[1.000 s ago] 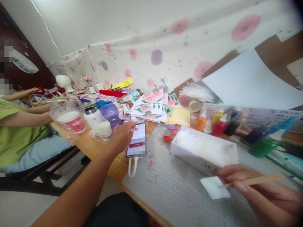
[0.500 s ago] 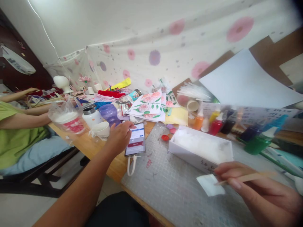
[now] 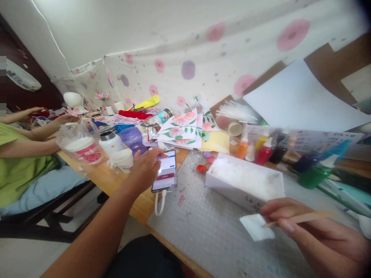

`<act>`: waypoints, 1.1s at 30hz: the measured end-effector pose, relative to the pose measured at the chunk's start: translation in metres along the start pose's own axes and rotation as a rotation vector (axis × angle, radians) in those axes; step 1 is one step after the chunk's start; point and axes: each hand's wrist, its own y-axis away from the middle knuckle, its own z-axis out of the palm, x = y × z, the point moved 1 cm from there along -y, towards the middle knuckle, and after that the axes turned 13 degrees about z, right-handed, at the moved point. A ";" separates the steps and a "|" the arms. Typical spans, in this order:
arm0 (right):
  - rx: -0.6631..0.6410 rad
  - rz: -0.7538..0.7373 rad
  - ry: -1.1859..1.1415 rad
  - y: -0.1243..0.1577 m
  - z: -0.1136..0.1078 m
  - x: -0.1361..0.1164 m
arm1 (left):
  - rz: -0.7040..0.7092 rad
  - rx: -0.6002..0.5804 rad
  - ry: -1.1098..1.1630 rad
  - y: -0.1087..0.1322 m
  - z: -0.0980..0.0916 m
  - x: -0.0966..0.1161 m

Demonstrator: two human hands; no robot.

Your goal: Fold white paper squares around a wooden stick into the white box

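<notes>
My left hand [image 3: 146, 168] reaches over a phone [image 3: 165, 175], fingers stretched out and a fingertip at the upper part of its lit screen. A white cable [image 3: 157, 204] loops from the phone's lower end. At the lower right, my right hand [image 3: 315, 235] pinches a thin pale wooden stick [image 3: 301, 218] between thumb and fingers. The stick's tip meets a small white square piece [image 3: 256, 227]; whether the piece is attached to it I cannot tell. Just behind that hand is a white box [image 3: 232, 191] filled with white fluffy material [image 3: 243, 173].
Paint bottles, among them a red one [image 3: 263, 150] and a green one [image 3: 315, 175], line the right back. Flower pictures [image 3: 182, 131], a white cup [image 3: 123, 160] and a white bottle [image 3: 110, 144] stand or lie behind my left hand. A person in a green top [image 3: 26, 166] sits at left.
Both my hands stay nearly where they were. The view has shifted very slightly. At left, the other person's hand has come up over the table, near a pink flower.
</notes>
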 end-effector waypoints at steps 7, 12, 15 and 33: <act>-0.082 -0.002 0.019 0.001 -0.001 0.003 | 0.069 -0.080 0.045 0.004 0.004 0.009; -0.081 -0.076 0.030 -0.002 0.002 -0.008 | 0.082 -0.094 0.061 0.004 0.006 0.009; -0.110 -0.126 0.019 -0.004 0.002 -0.014 | 0.076 -0.066 0.067 0.003 -0.001 0.009; -0.227 0.098 -0.461 -0.002 0.010 -0.013 | 0.298 -0.356 1.094 0.030 0.001 0.179</act>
